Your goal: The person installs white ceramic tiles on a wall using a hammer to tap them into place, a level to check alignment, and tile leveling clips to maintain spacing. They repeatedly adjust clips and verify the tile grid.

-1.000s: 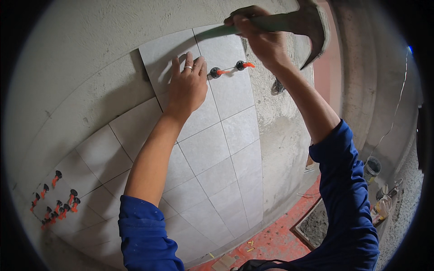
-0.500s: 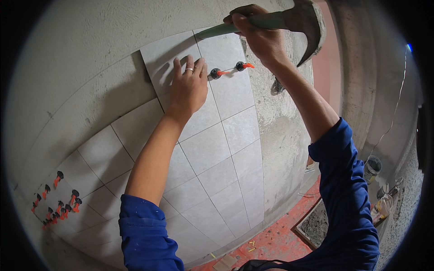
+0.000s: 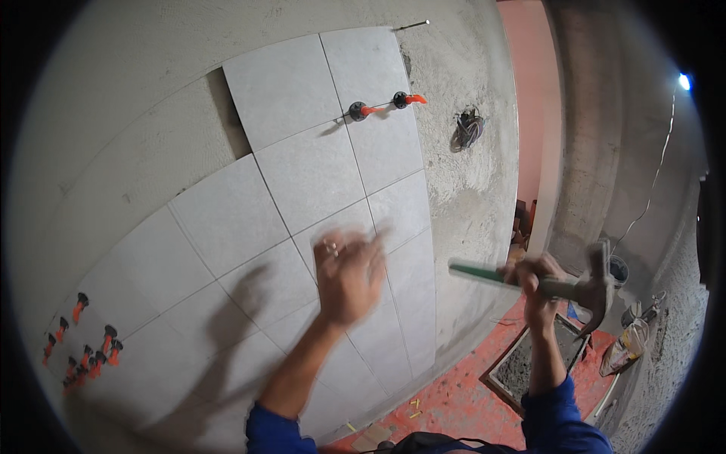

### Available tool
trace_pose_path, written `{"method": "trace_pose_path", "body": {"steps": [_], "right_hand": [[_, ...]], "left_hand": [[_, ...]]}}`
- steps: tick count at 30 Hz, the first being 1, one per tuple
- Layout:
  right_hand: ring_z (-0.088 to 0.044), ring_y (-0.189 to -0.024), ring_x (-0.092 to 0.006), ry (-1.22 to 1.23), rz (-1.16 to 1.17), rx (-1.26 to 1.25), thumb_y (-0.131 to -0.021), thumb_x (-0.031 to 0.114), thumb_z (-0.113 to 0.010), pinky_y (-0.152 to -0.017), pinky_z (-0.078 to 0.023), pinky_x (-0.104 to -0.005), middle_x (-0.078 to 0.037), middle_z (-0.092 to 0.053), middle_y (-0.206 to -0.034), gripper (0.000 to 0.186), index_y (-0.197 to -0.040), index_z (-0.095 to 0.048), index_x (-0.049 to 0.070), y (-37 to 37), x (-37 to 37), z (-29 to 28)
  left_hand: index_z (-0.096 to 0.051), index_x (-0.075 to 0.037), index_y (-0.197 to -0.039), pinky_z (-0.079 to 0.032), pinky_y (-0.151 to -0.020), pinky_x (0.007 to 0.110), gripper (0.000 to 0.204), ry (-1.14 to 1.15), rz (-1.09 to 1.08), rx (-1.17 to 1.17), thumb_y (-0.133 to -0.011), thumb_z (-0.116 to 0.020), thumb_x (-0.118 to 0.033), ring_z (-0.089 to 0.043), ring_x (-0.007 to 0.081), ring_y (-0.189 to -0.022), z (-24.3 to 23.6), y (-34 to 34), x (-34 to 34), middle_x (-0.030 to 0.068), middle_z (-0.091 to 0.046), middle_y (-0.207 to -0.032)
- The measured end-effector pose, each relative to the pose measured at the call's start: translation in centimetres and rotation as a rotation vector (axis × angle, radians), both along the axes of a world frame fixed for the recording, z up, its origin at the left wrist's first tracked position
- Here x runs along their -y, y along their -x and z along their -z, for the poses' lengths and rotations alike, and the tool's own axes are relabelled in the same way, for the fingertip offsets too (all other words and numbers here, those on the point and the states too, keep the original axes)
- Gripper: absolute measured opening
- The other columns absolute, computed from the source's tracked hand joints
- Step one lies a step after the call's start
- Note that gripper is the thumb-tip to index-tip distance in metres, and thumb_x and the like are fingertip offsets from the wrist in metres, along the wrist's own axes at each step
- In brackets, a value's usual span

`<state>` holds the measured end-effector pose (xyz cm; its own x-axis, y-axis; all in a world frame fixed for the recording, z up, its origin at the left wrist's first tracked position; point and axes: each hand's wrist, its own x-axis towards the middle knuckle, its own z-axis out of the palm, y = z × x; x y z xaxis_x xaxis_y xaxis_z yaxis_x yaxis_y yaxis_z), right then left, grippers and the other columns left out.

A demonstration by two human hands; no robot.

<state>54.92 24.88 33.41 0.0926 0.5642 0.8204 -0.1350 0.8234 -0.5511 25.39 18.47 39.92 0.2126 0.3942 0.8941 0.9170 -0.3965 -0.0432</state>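
My left hand (image 3: 348, 284), blurred by motion, is in front of the grey wall tiles (image 3: 306, 178) at lower centre, its finger shape smeared. My right hand (image 3: 538, 295) grips a hammer (image 3: 594, 295) with a metal head and green handle, low at the right beside the bare wall. Two black-and-red levelling clips (image 3: 358, 111) sit on the seam below the top tiles. A thin nail (image 3: 414, 25) sticks out of the wall at the top right tile corner. More clips (image 3: 110, 333) cluster at the lower left.
Wires (image 3: 469, 129) poke from a hole in the plaster. A pink-walled opening (image 3: 527, 113) is at the right. A tray of mortar (image 3: 522, 371), a bucket (image 3: 618, 268) and a bag (image 3: 622, 348) are on the red floor. A lamp (image 3: 684, 80) hangs from the far right wall.
Both my hands have dropped from the top tiles. My left hand has left the tile and moved down-right; the hammer has moved down to the right, exposing the nail.
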Motion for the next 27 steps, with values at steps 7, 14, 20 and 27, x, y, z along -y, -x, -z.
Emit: {"method": "trace_pose_path", "body": {"steps": [7,14,20,27], "right_hand": [[-0.055,-0.051,-0.0105,0.841,0.217,-0.053,-0.085,0.009,-0.065,-0.048,-0.049,-0.0300,-0.003,-0.054,-0.062,0.012,-0.080,-0.060,-0.001,2.0,5.8,17.8],[-0.053,-0.042,-0.0108,1.094,0.478,0.031,-0.083,0.004,-0.069,-0.040,-0.048,-0.0276,-0.003,-0.055,-0.057,0.018,-0.070,-0.056,0.002,6.0,9.4,24.7],[-0.052,-0.041,-0.0108,0.942,0.531,-0.104,-0.084,0.005,-0.067,-0.040,-0.048,-0.0303,-0.003,-0.054,-0.056,0.015,-0.075,-0.056,0.001,9.2,9.4,23.9],[-0.053,-0.051,-0.0103,0.663,0.696,-0.207,-0.093,0.018,-0.063,-0.054,-0.053,-0.0307,-0.003,-0.053,-0.068,0.017,-0.098,-0.055,0.003,10.3,9.3,23.2]], "left_hand": [[-0.068,-0.006,-0.106,-0.047,-0.064,0.044,0.030,0.726,0.336,0.417,-0.076,-0.067,-0.007,-0.063,0.0343,-0.069,31.6,0.1,4.2,0.0136,-0.064,-0.075],[-0.060,-0.009,-0.124,-0.052,-0.073,0.041,0.048,1.651,0.269,0.663,-0.082,-0.070,-0.031,-0.067,0.0348,-0.088,47.5,6.9,10.4,0.0158,-0.069,-0.097],[-0.059,-0.009,-0.125,-0.051,-0.075,0.041,0.050,1.607,0.373,0.673,-0.083,-0.070,-0.032,-0.067,0.0349,-0.090,47.0,11.4,8.5,0.0163,-0.069,-0.100],[-0.058,-0.009,-0.127,-0.051,-0.077,0.041,0.051,1.595,0.483,0.674,-0.083,-0.070,-0.034,-0.066,0.0350,-0.094,46.7,12.7,7.7,0.0170,-0.068,-0.103]]}}
